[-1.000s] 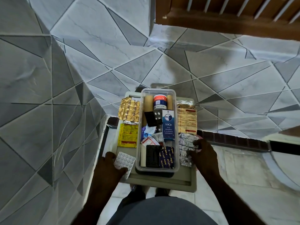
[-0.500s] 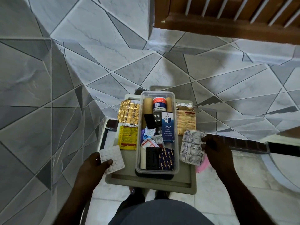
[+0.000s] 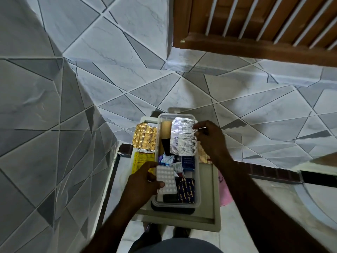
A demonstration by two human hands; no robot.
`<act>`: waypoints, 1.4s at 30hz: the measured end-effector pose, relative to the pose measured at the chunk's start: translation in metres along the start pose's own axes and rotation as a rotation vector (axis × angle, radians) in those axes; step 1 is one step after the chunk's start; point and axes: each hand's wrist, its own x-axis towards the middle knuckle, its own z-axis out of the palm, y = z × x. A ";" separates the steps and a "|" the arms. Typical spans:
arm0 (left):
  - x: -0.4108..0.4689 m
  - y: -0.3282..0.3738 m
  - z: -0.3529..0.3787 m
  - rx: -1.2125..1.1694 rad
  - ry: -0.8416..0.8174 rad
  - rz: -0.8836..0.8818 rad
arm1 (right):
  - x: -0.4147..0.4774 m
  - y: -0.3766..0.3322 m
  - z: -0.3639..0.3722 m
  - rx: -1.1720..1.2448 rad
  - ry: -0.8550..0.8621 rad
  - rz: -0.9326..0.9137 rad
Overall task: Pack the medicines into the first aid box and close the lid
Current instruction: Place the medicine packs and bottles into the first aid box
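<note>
1. Two strips are over the clear box (image 3: pixel 198 179) at once. I judge that packing is under way and the lid is not yet on.
2. Left hand (image 3: pixel 144 181): thumb and fingers pinch a white tablet strip (image 3: pixel 166 179) above the box's near end.
3. Right hand (image 3: pixel 211 139): fingertips pinch a silver strip (image 3: pixel 183 137) by its right edge above the far end, with the forearm reaching in from the right.
4. Next, I would lay both strips flat on the contents and release them.
5. A gold strip (image 3: pixel 145 136) and a yellow packet (image 3: pixel 143 159) lie on the tray (image 3: pixel 207 198), left of the box, unpacked.
</note>
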 end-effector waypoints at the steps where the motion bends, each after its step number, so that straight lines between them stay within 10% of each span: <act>1: 0.003 0.001 0.001 0.023 0.011 0.014 | 0.006 -0.003 0.008 -0.022 -0.016 -0.009; 15: 0.007 0.010 0.025 0.515 0.121 0.184 | 0.038 -0.013 0.045 -0.523 -0.240 -0.159; 28: 0.004 0.003 0.038 0.999 -0.116 0.343 | 0.022 -0.004 0.055 -0.859 -0.333 -0.314; 37: 0.024 -0.009 -0.016 0.331 0.432 0.238 | 0.020 -0.005 0.014 -0.381 -0.007 -0.260; 42: 0.063 -0.053 -0.031 0.580 0.431 0.040 | 0.010 0.029 -0.041 -0.319 0.159 0.043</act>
